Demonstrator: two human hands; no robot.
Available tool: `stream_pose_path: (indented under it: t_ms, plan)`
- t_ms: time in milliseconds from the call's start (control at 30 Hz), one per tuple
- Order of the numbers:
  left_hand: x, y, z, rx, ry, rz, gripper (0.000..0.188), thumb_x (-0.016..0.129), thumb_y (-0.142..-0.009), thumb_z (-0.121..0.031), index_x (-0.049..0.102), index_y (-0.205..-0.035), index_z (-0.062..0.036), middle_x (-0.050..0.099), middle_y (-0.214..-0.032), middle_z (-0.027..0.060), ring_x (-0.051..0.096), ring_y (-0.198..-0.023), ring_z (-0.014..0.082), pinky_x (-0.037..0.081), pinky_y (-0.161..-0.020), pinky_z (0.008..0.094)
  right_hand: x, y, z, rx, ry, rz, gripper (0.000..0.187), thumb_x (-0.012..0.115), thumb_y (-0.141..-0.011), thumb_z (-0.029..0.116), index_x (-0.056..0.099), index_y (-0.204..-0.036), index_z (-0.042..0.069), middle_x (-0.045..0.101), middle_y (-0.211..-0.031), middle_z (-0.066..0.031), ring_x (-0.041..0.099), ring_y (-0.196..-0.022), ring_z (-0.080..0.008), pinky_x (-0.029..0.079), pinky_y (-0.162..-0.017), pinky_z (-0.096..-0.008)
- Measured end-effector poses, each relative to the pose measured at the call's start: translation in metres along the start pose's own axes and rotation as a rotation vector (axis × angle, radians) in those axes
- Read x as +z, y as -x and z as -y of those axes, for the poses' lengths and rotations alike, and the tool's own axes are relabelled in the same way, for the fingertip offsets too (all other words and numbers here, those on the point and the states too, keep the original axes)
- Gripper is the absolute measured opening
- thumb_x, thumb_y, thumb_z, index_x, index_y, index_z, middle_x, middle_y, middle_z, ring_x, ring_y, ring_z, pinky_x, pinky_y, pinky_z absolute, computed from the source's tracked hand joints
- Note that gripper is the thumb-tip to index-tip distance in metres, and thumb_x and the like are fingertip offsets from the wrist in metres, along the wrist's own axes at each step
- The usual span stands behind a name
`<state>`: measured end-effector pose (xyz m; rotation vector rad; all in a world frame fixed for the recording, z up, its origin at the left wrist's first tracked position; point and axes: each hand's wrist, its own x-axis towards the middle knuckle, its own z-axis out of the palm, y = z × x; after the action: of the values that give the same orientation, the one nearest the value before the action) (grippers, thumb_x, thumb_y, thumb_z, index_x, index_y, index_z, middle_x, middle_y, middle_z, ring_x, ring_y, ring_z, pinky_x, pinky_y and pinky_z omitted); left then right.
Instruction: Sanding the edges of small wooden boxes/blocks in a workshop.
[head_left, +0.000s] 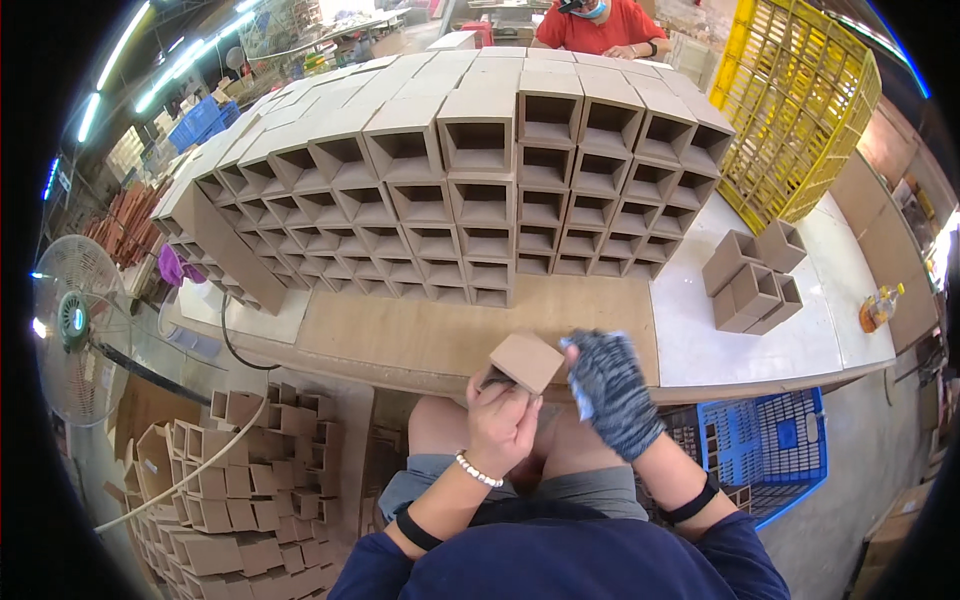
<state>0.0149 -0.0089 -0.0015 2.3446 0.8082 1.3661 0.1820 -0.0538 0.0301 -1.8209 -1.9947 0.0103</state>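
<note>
My bare left hand (503,425), a beaded bracelet at its wrist, grips a small brown open-ended box (527,362) above my lap, near the table's front edge. The box is tilted, with one open end toward my fingers. Just right of it, apart from the box, is my right hand (612,385) in a dark grey knitted glove. Its fingers are bent round a pale blue piece (583,398), mostly hidden in the palm; whether it is cloth or paper I cannot tell.
A tall stack of similar boxes (440,215) fills the table. At right stand several loose boxes (745,290), a bottle (876,308) and a yellow crate (790,120). A blue crate (800,450), a box pile (230,480) and a fan (78,320) flank me. A person (605,30) sits opposite.
</note>
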Motion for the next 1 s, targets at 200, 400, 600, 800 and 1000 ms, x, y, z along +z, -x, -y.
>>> stream_pose_path:
  t_ms: [200,400,600,800,1000]
  plan:
    - [-0.002,-0.003,-0.002,-0.011,0.049,0.084,0.028,0.061,-0.069,-0.005,0.06,-0.097,-0.0019,0.057,-0.065,0.0038,0.054,-0.068,0.0216,0.036,-0.077,0.0384,-0.003,0.002,0.006,-0.054,-0.104,-0.337,0.049,0.05,-0.077,0.013,0.04,-0.125,0.005,0.045,-0.123,-0.0166,0.043,-0.113,-0.0333,0.029,-0.097,-0.048]
    - [0.011,0.003,-0.003,-0.209,0.281,0.07,0.023,0.059,-0.072,-0.004,0.059,-0.095,-0.003,0.057,-0.074,0.0084,0.053,-0.07,0.0262,0.038,-0.069,0.0363,0.038,0.002,-0.037,-0.095,0.056,-0.117,0.043,0.044,-0.081,0.004,0.041,-0.123,0.001,0.047,-0.12,-0.0191,0.045,-0.111,-0.0349,0.032,-0.097,-0.0429]
    - [0.031,0.024,0.013,-0.298,0.327,0.083,0.021,0.059,-0.071,-0.004,0.056,-0.092,-0.002,0.051,-0.071,0.011,0.048,-0.066,0.0292,0.037,-0.064,0.0378,-0.002,-0.01,0.027,-0.118,-0.033,-0.108,0.046,0.048,-0.078,0.008,0.041,-0.122,0.0,0.047,-0.117,-0.0214,0.044,-0.111,-0.0348,0.029,-0.098,-0.0449]
    - [0.049,0.025,0.009,-0.332,0.25,0.039,0.017,0.061,-0.069,-0.007,0.055,-0.085,-0.0033,0.052,-0.071,0.0109,0.049,-0.068,0.0293,0.037,-0.066,0.0378,0.045,0.011,-0.044,0.045,0.156,-0.112,0.044,0.05,-0.076,0.009,0.044,-0.119,0.0,0.048,-0.115,-0.0208,0.045,-0.108,-0.035,0.032,-0.095,-0.0457]
    - [0.037,0.027,0.013,-0.479,0.382,0.1,0.017,0.06,-0.072,-0.006,0.055,-0.088,-0.0025,0.055,-0.077,0.013,0.051,-0.073,0.0316,0.039,-0.064,0.0376,0.036,0.004,-0.001,-0.2,0.041,-0.098,0.052,0.051,-0.073,0.007,0.04,-0.124,0.002,0.042,-0.125,-0.0199,0.044,-0.113,-0.0329,0.026,-0.098,-0.0502]
